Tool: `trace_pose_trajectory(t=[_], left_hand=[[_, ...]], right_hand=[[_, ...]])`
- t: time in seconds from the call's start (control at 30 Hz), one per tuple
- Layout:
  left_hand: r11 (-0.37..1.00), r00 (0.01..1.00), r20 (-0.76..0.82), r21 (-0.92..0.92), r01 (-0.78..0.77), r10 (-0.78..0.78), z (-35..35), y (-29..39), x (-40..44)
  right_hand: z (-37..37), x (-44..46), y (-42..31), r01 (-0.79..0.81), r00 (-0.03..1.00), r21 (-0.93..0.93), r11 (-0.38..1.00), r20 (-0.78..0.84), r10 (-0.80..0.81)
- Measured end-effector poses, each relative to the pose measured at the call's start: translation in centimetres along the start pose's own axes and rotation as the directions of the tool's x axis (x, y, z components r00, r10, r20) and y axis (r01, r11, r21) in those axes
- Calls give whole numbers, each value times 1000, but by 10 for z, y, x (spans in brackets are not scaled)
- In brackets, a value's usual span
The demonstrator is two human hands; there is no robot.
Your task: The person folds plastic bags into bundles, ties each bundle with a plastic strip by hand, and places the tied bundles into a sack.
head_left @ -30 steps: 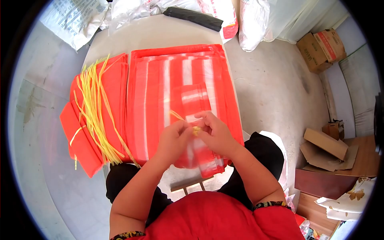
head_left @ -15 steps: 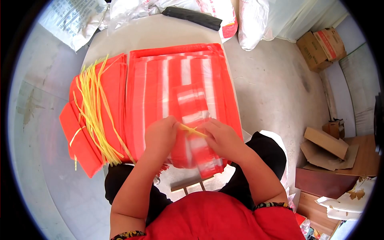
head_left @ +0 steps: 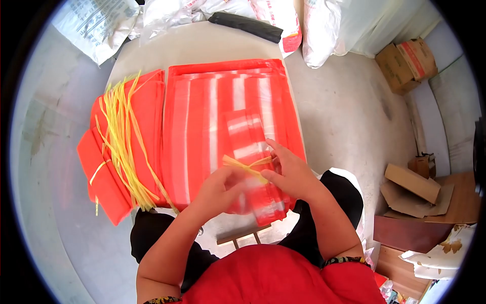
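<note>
A folded bundle of red-and-clear striped plastic bags (head_left: 246,136) lies at a slant over the near part of a large flat stack. Around its middle runs a yellow strip (head_left: 234,162), crossed at the centre with its ends sticking out to both sides. My right hand (head_left: 292,175) grips the bundle's right edge, thumb near the strip and index finger raised along the side. At the lower left of the bundle is my left hand (head_left: 218,191), its fingers apart and slightly blurred, without a hold on the strip ends.
The large stack of red striped plastic sheets (head_left: 197,116) covers much of the table (head_left: 152,53). Left of it, loose yellow strips (head_left: 121,147) lie over red folded bundles (head_left: 103,175). A black roll (head_left: 245,27) rests at the far edge. Cardboard boxes (head_left: 405,63) stand on the right.
Both hands have let go of the yellow strip's ends, which now stand out loose. My left hand has moved down beside the bundle; my right hand has shifted onto its right edge.
</note>
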State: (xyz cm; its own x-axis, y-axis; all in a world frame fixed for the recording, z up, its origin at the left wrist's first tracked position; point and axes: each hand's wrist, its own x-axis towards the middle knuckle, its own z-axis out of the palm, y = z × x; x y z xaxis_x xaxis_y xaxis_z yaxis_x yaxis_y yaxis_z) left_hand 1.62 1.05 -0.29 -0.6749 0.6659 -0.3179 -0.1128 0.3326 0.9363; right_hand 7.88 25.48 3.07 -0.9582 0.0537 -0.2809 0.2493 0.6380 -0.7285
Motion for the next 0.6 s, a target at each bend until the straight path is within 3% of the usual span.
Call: trace_pose_trajectory(t=[0.03, 0.1, 0.2, 0.23, 0.3, 0.4, 0.5, 0.6], left_hand=[[999, 1000, -3, -29, 24, -24, -1, 0, 0], [914, 988, -28, -384, 129, -151, -5, 3, -3], [660, 963, 13, -726, 195, -271, -9, 7, -6], [565, 955, 39, -799, 205, -293, -9, 7, -6], [629, 964, -17, -761, 159, -264, -7, -1, -3], [685, 967, -94, -722, 97, -236, -7, -8, 0], [671, 962, -132, -739, 66, -240, 2, 0, 0], [652, 967, -147, -758, 25, -208, 6, 7, 2]], right_hand=[[0, 0, 2, 34, 996, 255, 966, 66, -52], [1, 1, 8, 33, 968, 702, 712, 154, -196], [-1, 1, 3, 56, 901, 963, 265, 66, -429], [1, 6, 4, 85, 945, 886, 455, 73, -318], [12, 21, 4, 68, 995, 627, 776, 11, -97], [28, 18, -6, -46, 989, 513, 857, 146, -34], [50, 17, 4, -84, 980, 680, 728, 190, -65], [50, 12, -4, 18, 993, 720, 694, 69, -98]])
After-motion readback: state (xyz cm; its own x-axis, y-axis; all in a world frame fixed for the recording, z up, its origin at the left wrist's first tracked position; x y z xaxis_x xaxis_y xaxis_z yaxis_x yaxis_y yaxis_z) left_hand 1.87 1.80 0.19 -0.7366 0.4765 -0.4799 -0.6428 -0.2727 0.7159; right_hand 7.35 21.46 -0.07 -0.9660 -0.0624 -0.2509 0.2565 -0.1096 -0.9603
